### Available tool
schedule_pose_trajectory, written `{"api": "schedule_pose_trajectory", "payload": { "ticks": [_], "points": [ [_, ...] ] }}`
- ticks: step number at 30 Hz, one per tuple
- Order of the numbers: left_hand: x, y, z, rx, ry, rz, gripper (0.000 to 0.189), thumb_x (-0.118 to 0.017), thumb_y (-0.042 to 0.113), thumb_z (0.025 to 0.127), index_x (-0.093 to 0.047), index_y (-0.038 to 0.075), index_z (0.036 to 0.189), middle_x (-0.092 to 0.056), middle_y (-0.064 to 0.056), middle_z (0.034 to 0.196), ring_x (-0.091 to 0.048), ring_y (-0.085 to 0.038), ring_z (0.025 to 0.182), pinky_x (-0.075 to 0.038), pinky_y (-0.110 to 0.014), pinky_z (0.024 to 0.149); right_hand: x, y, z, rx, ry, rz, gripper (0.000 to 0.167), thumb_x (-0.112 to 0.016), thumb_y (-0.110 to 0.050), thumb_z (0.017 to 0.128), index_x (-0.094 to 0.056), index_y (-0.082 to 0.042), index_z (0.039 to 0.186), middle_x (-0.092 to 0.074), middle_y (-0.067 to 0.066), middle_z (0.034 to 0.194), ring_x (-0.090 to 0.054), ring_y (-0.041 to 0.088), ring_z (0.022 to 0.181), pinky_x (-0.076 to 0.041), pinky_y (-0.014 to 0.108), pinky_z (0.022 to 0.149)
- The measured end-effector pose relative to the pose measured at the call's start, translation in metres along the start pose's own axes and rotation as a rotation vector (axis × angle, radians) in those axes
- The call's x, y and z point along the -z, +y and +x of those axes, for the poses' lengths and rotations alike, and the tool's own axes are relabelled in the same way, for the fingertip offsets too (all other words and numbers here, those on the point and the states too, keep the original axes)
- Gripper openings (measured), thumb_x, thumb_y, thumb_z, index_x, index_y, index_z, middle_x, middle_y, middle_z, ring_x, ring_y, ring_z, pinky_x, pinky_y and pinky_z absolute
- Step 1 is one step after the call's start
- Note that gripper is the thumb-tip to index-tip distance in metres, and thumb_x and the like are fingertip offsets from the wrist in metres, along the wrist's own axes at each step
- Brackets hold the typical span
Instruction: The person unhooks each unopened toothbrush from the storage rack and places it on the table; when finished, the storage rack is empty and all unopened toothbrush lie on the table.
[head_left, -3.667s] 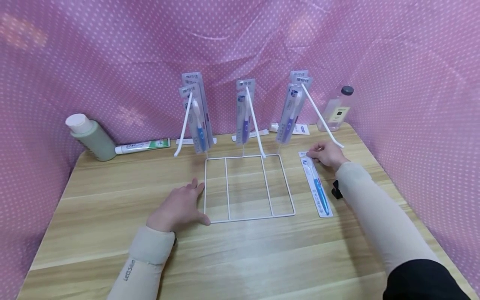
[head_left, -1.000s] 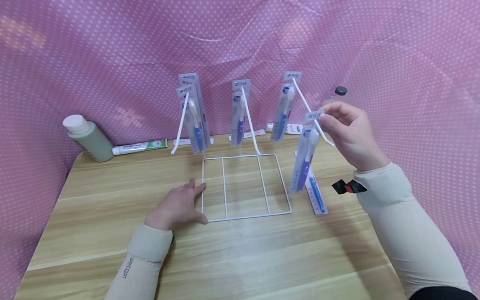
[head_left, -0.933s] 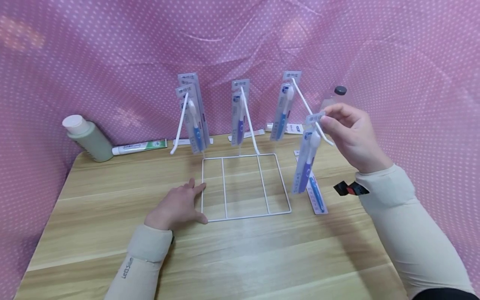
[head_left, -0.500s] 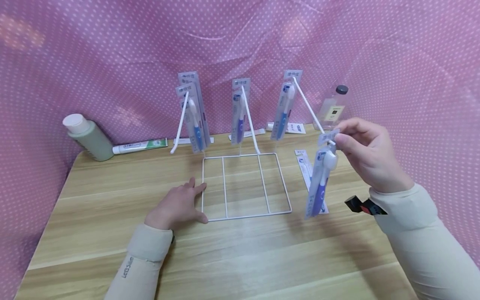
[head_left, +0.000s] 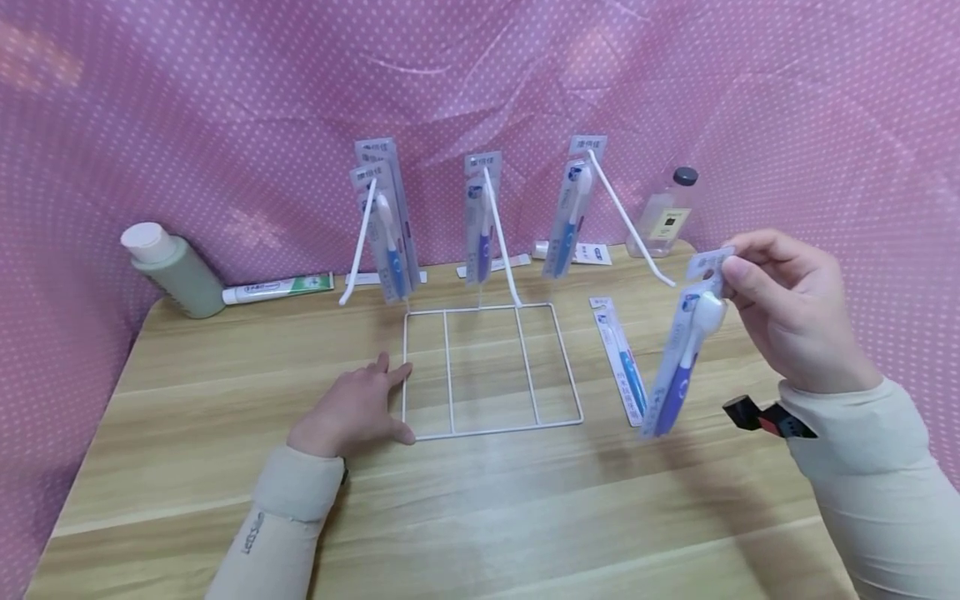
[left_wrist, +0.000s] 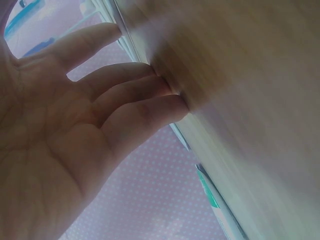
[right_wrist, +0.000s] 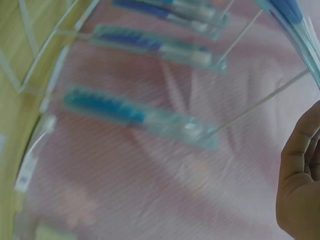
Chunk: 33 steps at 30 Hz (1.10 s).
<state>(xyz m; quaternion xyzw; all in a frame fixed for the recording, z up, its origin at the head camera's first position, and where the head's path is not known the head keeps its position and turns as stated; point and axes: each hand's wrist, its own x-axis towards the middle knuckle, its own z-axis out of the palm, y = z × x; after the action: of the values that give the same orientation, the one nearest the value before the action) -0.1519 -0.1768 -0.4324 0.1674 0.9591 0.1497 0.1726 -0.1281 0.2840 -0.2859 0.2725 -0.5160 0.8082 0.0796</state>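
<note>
Pinched at its top card by my right hand (head_left: pixel 798 308) is a packaged purple toothbrush (head_left: pixel 684 358), hanging tilted in the air, off the rack's right hook (head_left: pixel 630 218). Below and left of it, a packaged blue toothbrush (head_left: pixel 621 362) lies on the table. My left hand (head_left: pixel 352 408) rests at the left side of the white wire rack's base (head_left: pixel 495 432), fingers spread, fingertips against the tabletop in the left wrist view. Packaged toothbrushes hang on the rack: several on the left (head_left: pixel 390 233), purple in the middle (head_left: pixel 482 225), and one blue on the right (head_left: pixel 570 221).
Along the back stand or lie a green bottle with a white cap (head_left: pixel 176 271), a toothpaste tube (head_left: pixel 279 289), another tube (head_left: pixel 588 253) and a clear bottle with a black cap (head_left: pixel 666 215). A pink dotted cloth (head_left: pixel 480 75) encloses the table.
My right hand has taken the purple toothbrush from the right hook, sliding it forward along the hook and off its end, then rightward. The left hand has stayed at the rack base.
</note>
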Motion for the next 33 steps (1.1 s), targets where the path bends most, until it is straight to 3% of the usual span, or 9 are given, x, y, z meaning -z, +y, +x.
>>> {"api": "schedule_pose_trajectory", "payload": {
  "ticks": [6, 10, 20, 22, 28, 33],
  "points": [
    [0.003, -0.001, 0.000, 0.009, 0.000, -0.004, 0.111, -0.095, 0.050, 0.071, -0.047, 0.007, 0.160, -0.030, -0.039, 0.165, -0.042, -0.056, 0.148, -0.039, -0.063, 0.122, 0.024, 0.002, 0.007, -0.200, 0.147, -0.184, 0.014, -0.059, 0.012, 0.101, -0.069, 0.012, 0.111, -0.075, 0.012, 0.090, -0.068, 0.014, 0.072, -0.062, 0.020, 0.066],
    [0.002, -0.001, 0.000, 0.018, -0.014, -0.008, 0.110, -0.095, 0.051, 0.071, -0.046, 0.007, 0.160, -0.028, -0.037, 0.166, -0.040, -0.055, 0.149, -0.038, -0.064, 0.122, 0.043, 0.012, 0.011, -0.340, 0.203, -0.302, 0.014, -0.070, -0.003, 0.100, -0.071, 0.006, 0.112, -0.075, 0.007, 0.093, -0.066, 0.011, 0.072, -0.060, 0.018, 0.064],
    [0.001, -0.002, 0.000, 0.024, -0.012, -0.014, 0.110, -0.095, 0.050, 0.072, -0.046, 0.008, 0.161, -0.028, -0.038, 0.166, -0.040, -0.057, 0.148, -0.038, -0.065, 0.122, 0.114, 0.066, 0.018, -0.595, 0.257, -0.532, 0.009, -0.069, -0.021, 0.104, -0.074, -0.014, 0.107, -0.075, -0.007, 0.090, -0.068, 0.007, 0.083, -0.060, 0.021, 0.068],
    [0.001, -0.002, 0.001, 0.027, -0.019, -0.018, 0.110, -0.095, 0.050, 0.072, -0.046, 0.009, 0.161, -0.028, -0.037, 0.166, -0.039, -0.056, 0.149, -0.037, -0.065, 0.123, 0.123, 0.078, 0.019, -0.652, 0.247, -0.627, 0.015, -0.065, -0.024, 0.107, -0.072, -0.013, 0.112, -0.073, -0.011, 0.092, -0.066, 0.005, 0.086, -0.060, 0.020, 0.071],
    [0.003, -0.001, 0.002, 0.034, -0.030, -0.011, 0.110, -0.095, 0.052, 0.072, -0.046, 0.010, 0.161, -0.028, -0.036, 0.167, -0.039, -0.056, 0.149, -0.037, -0.066, 0.122, 0.142, 0.115, 0.026, -0.789, 0.170, -0.784, 0.045, -0.053, -0.023, 0.112, -0.052, 0.009, 0.144, -0.067, -0.013, 0.099, -0.063, 0.004, 0.090, -0.062, 0.023, 0.078],
    [0.002, 0.001, 0.003, 0.035, -0.039, -0.013, 0.110, -0.095, 0.053, 0.072, -0.046, 0.011, 0.161, -0.028, -0.036, 0.167, -0.041, -0.056, 0.148, -0.038, -0.066, 0.122, 0.154, 0.138, 0.029, -0.864, 0.125, -0.848, 0.045, -0.051, -0.025, 0.113, -0.053, 0.010, 0.140, -0.063, -0.006, 0.098, -0.062, 0.006, 0.090, -0.061, 0.024, 0.081]
  ]
}}
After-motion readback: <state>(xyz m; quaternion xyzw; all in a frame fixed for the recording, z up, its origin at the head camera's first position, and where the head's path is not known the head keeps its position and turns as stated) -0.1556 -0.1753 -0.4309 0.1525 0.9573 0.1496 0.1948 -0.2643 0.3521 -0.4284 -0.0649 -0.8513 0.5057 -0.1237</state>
